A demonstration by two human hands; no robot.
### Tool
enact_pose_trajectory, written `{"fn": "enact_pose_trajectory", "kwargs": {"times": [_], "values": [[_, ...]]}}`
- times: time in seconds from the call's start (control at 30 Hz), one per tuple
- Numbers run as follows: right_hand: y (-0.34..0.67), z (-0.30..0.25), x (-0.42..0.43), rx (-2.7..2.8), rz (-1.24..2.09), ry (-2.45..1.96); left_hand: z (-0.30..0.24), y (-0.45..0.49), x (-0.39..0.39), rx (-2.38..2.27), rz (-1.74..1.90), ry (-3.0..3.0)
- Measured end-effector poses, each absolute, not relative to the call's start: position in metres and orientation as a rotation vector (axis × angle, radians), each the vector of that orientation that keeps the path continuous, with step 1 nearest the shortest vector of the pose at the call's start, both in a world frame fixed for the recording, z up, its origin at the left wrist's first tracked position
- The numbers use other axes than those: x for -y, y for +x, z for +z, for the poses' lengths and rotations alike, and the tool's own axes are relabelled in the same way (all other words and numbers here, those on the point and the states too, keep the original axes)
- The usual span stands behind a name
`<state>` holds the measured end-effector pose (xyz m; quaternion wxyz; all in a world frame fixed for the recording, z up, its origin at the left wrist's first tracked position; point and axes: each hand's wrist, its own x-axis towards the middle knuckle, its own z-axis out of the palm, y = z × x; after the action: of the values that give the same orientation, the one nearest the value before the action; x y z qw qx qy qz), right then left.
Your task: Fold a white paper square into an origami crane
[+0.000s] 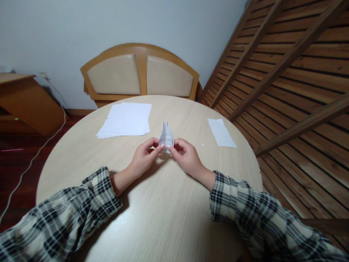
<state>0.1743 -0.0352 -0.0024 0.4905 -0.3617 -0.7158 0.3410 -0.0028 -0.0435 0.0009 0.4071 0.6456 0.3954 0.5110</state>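
A small piece of folded white paper stands upright between my hands, over the middle of the table. Two narrow points rise at its top. My left hand pinches its lower left side, with the thumb on the near face. On the lower right side, my right hand holds it the same way. Both thumbs almost meet at the front. The fingers behind the paper are partly hidden.
Several white sheets lie in a loose stack at the table's back left. A paper strip and a tiny white scrap are on the right. Beyond the round table stands a padded headboard; wooden slats rise at right.
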Motion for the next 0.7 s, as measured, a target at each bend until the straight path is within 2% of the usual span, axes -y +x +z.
{"fn": "enact_pose_trajectory", "kwargs": {"times": [0.1,0.33,0.53,0.7], "values": [[0.1741,-0.0036,0.033,1.733,0.828,-0.903,0.0013,-0.004,0.0425,-1.027,1.313,1.611],[0.1719,-0.0085,0.0256,1.608,1.102,-0.849,0.0028,-0.0039,0.0411,-0.958,1.301,1.535],[0.1761,-0.0023,0.0262,1.84,0.902,-0.854,0.0016,-0.0046,0.04,-0.97,1.265,1.499],[0.1775,-0.0015,0.0262,1.841,0.872,-0.886,-0.0008,-0.0024,0.0378,-0.94,1.253,1.386]]}}
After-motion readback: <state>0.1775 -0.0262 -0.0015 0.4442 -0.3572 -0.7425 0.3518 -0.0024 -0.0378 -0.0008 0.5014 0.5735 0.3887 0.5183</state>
